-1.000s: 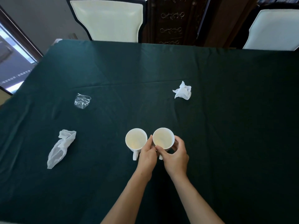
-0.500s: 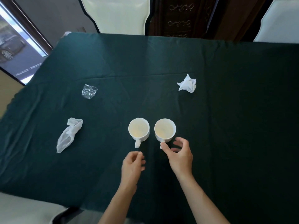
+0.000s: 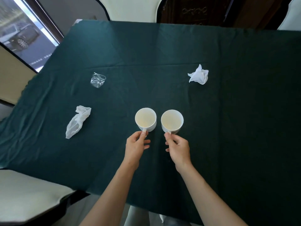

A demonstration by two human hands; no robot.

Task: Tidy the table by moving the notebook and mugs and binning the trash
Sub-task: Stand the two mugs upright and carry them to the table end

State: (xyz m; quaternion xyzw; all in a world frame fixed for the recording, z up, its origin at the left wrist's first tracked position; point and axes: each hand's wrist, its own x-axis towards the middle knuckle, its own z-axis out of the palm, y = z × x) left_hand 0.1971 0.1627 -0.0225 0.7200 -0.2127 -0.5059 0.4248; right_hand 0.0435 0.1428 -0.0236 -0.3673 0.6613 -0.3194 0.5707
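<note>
Two empty white mugs stand side by side on the dark green tablecloth [image 3: 228,128], handles pointing toward me. My left hand [image 3: 136,145] pinches the handle of the left mug [image 3: 145,119]. My right hand [image 3: 177,146] pinches the handle of the right mug [image 3: 172,121]. Both mugs rest on the cloth. Trash lies around them: a crumpled white tissue [image 3: 198,75] at the far right, a long crumpled white tissue [image 3: 77,121] at the left, and a crushed clear plastic cup [image 3: 97,79] at the far left. No notebook is in view.
A cream chair seat [image 3: 24,194] sits at the near left corner of the table. Two cream chair backs [image 3: 130,8] stand behind the far edge, with a dark wooden cabinet [image 3: 195,10] between them. A window [image 3: 21,35] is at the left.
Both hands let go of the mugs and drew back, then returned to the handles. My left hand went to the left mug's handle and my right hand to the right mug's handle.
</note>
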